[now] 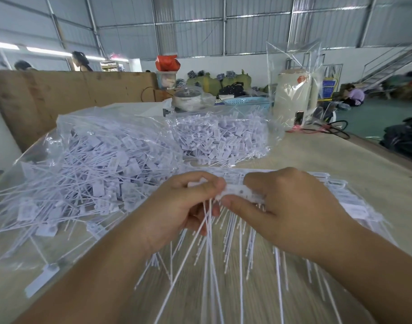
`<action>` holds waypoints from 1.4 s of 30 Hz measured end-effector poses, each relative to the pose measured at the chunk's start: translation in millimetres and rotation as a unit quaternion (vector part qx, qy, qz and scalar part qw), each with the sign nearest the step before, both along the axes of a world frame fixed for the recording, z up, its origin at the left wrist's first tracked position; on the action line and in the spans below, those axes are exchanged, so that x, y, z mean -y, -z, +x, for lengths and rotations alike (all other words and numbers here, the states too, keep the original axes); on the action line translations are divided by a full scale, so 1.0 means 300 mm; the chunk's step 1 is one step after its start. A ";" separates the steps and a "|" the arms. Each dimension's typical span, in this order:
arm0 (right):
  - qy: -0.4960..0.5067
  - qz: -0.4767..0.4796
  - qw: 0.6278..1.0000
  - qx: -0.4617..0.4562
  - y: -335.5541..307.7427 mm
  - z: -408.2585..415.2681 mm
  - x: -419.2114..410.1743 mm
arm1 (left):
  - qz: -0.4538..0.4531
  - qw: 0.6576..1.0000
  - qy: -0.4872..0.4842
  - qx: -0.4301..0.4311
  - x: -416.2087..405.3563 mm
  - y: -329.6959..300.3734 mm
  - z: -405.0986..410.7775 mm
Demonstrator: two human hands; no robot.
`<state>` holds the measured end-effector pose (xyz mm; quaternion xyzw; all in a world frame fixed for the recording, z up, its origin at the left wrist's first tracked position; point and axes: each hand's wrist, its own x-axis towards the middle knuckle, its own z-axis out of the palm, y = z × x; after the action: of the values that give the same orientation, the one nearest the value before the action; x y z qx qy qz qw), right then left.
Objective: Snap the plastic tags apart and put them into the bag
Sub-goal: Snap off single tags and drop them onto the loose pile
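Gripping one joined strip of white plastic tags [237,191] between them, both hands work just above the wooden table [340,164]. The left hand [177,206] pinches the strip's left end between thumb and curled fingers, and several long thin tails pass down through its grasp. The right hand [286,206] clamps the strip's right part, thumb underneath and fingers curled over the top. More tails fan out toward the near edge below both wrists.

Beyond the right hand, a flat stack of unsnapped tag strips [340,195] lies on the table, partly hidden by that hand. To the left, a big clear plastic bag [88,164] lies open and slumped, full of loose separated tags; a few loose tags [43,279] sit on the table near its mouth. Farther back, right of centre, a second clear bag [223,136] holds more tags. Behind it stand a lidded metal pot [188,98], a blue basket [249,102] and a cream kettle [293,94] wrapped in clear film. A cardboard wall [71,90] borders the far left.
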<state>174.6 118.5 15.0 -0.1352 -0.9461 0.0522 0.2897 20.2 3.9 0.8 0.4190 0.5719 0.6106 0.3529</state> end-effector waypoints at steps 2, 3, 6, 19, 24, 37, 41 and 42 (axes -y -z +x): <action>-0.013 -0.005 1.000 0.006 0.003 0.001 0.007 | -0.006 1.000 0.019 -0.009 -0.001 0.003 0.007; -0.017 -0.016 1.000 0.009 0.003 0.001 0.006 | -0.006 1.000 0.022 -0.011 0.000 0.004 0.006; -0.034 -0.052 0.998 0.011 0.004 -0.003 -0.008 | -0.003 1.000 0.028 -0.012 0.006 -0.006 -0.002; -0.013 -0.033 0.999 0.006 0.009 -0.006 -0.030 | 0.078 0.979 -0.130 -0.135 0.005 -0.012 0.016; 0.013 -0.038 0.999 -0.030 0.009 -0.012 -0.042 | 0.088 0.976 -0.151 -0.126 0.007 -0.010 0.006; -0.058 -0.126 0.990 -0.002 0.029 -0.013 -0.076 | 0.018 0.991 -0.082 -0.105 0.017 -0.010 -0.020; -0.058 -0.130 0.990 0.003 0.023 -0.008 -0.070 | 0.016 0.991 -0.090 -0.101 0.013 -0.006 -0.021; -0.058 -0.130 0.990 0.003 0.023 -0.007 -0.069 | 0.016 0.990 -0.093 -0.103 0.012 -0.005 -0.020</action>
<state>172.4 139.1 8.2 -0.1166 -0.9385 0.1908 0.2629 14.1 0.3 2.2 0.4300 0.6318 0.6037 0.2267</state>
